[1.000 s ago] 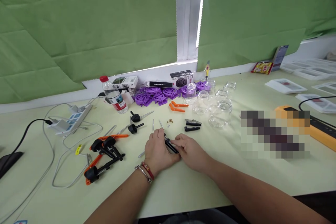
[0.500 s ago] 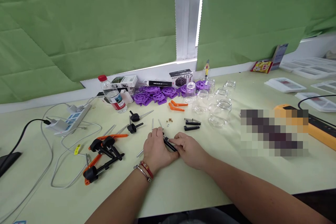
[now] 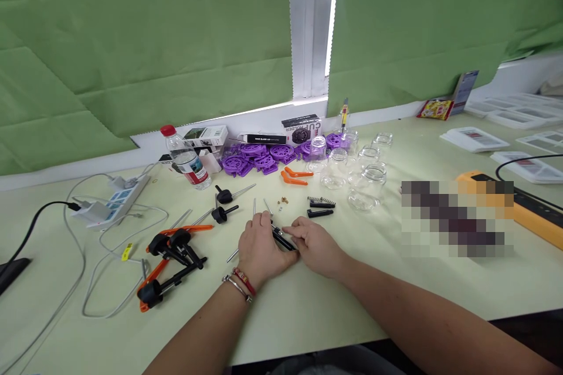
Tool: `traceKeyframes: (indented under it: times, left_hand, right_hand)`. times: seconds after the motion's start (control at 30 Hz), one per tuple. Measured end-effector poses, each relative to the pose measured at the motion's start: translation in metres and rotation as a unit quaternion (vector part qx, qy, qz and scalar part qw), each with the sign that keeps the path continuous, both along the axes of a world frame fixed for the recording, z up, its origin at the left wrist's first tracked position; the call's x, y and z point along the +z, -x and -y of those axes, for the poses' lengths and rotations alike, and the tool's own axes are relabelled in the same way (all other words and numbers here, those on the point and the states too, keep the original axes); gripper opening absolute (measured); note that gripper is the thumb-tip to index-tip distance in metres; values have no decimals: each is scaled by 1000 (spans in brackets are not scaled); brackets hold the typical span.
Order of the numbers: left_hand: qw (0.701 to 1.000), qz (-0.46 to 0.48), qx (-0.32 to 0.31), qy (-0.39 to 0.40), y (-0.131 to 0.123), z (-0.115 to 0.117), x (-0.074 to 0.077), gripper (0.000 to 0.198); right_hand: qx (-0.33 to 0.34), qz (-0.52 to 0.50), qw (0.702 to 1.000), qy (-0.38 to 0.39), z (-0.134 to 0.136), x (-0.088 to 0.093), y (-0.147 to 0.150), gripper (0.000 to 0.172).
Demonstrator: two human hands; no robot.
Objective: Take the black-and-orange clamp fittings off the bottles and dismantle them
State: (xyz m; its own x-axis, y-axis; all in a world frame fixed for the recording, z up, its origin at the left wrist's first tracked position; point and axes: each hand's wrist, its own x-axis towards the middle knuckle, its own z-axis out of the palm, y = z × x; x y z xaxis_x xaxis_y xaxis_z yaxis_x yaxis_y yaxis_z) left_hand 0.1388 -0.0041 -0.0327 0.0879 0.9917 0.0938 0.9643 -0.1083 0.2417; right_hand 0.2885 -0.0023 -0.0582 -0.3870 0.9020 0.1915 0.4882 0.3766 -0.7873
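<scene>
Your left hand (image 3: 260,247) curls half closed around the black part (image 3: 284,240), holding it low over the near middle of the table (image 3: 281,322). Your right hand (image 3: 319,247) is partly folded, forefinger at the part's right side; whether it grips, I cannot tell.

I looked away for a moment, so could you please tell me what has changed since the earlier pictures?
Very little: the index finger of the right hand seems to have edged slightly forward beside the black part. Nothing was visibly taken or released. The left hand stays at that part; the bottle and purple parts have not moved.
</scene>
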Motion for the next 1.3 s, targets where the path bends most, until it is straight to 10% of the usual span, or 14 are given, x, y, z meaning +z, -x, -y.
traceKeyframes:
  times: [1.3]
  left_hand:
    - [1000,6,14,4,-1,0,1,82]
  right_hand:
    - [-5,23,1000,-11,1,-4,1,32]
